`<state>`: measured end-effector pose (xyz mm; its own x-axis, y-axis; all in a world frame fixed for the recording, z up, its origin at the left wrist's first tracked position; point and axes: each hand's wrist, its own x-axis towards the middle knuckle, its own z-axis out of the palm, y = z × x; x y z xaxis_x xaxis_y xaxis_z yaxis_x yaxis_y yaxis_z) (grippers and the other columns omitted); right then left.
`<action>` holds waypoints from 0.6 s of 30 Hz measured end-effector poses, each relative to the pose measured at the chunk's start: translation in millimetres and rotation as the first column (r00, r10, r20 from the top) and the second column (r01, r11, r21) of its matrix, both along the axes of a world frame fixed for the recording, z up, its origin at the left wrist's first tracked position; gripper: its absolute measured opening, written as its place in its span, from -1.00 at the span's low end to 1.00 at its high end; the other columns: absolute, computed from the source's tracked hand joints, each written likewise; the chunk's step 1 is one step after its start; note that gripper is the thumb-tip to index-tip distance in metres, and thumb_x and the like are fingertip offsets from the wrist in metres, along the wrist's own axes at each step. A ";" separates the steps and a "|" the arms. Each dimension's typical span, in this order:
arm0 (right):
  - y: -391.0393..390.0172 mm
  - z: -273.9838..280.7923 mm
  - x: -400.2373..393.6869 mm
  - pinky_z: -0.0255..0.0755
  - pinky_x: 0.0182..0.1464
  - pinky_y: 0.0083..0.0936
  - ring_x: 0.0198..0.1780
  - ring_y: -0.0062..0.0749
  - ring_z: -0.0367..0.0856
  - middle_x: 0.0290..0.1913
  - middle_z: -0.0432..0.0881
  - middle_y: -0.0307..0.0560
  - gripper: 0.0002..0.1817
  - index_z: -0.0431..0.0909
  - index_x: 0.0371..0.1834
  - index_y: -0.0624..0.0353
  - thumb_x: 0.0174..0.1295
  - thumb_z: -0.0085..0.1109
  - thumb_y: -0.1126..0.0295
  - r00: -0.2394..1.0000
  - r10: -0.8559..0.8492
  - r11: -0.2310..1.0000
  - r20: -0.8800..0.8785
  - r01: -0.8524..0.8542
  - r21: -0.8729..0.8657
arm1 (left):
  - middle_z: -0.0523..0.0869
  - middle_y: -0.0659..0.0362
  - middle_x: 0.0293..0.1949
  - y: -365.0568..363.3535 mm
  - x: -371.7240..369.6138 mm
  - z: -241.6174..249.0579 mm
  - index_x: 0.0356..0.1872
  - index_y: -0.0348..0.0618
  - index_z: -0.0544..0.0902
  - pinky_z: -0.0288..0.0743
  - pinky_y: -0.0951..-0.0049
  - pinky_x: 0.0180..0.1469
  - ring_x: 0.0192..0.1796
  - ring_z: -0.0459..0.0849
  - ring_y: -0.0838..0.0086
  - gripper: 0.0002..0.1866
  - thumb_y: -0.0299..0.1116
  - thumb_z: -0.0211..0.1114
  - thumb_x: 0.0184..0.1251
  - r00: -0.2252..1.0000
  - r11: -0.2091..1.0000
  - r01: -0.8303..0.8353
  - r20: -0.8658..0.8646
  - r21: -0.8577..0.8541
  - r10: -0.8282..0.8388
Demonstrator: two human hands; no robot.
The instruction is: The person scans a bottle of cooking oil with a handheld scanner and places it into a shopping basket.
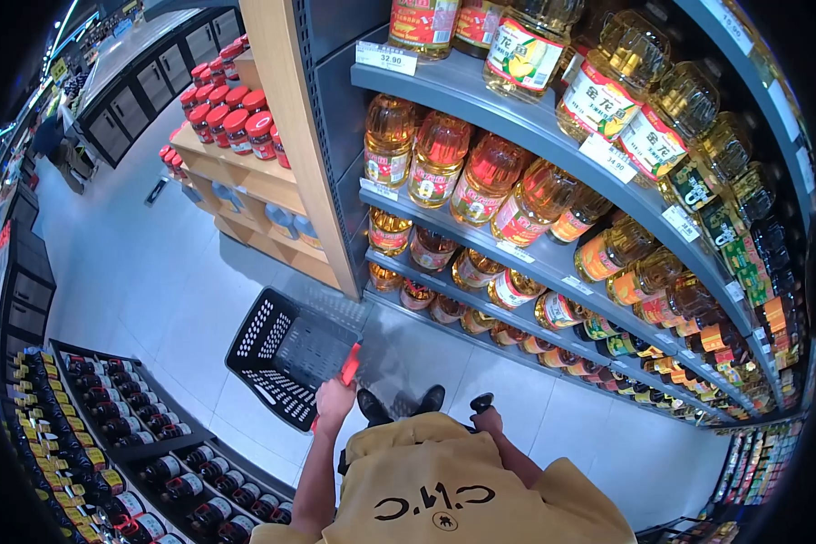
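My left hand point(335, 400) is closed around the red handle point(351, 363) of a black shopping basket point(276, 385). The basket has rows of holes in its walls and is on the left of my feet, at floor level. On the other side of my body, my right hand point(488, 420) hangs low with its fingers wrapped round a small dark object point(482, 402). Its rounded, shiny end points away from me; its kind is not clear. Beyond my right hand stand shelves with large bottles of golden cooking oil point(514, 213).
A wooden rack with red-lidded jars point(236, 127) stands beyond the basket. Dark bottles point(213, 512) fill a low display at lower left. Price tags point(386, 58) line the shelf edges. Farther off at upper left, a person point(59, 150) is in the aisle. Pale floor tiles point(186, 335) surround the basket.
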<state>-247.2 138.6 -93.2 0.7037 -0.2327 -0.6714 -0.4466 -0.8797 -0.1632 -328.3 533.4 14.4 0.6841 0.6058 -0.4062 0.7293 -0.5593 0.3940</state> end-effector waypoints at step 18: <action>-2.0 -3.3 -0.7 0.54 0.13 -0.19 0.08 0.00 0.67 0.00 0.71 0.16 -0.44 0.61 0.03 0.22 -0.10 0.43 0.23 1.000 -0.021 1.000 -0.015 0.021 0.003 | 0.73 -0.22 -0.29 0.3 -0.4 7.4 -0.19 -0.22 0.72 0.58 0.01 -0.02 -0.13 0.72 -0.11 -0.62 -0.07 0.31 0.22 1.000 0.999 -0.023 -0.011 -0.034 0.022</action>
<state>-247.9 136.6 -96.6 0.6882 -0.2452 -0.6829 -0.4676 -0.8696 -0.1589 -328.7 533.7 21.8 0.6661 0.6068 -0.4338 0.7457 -0.5292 0.4048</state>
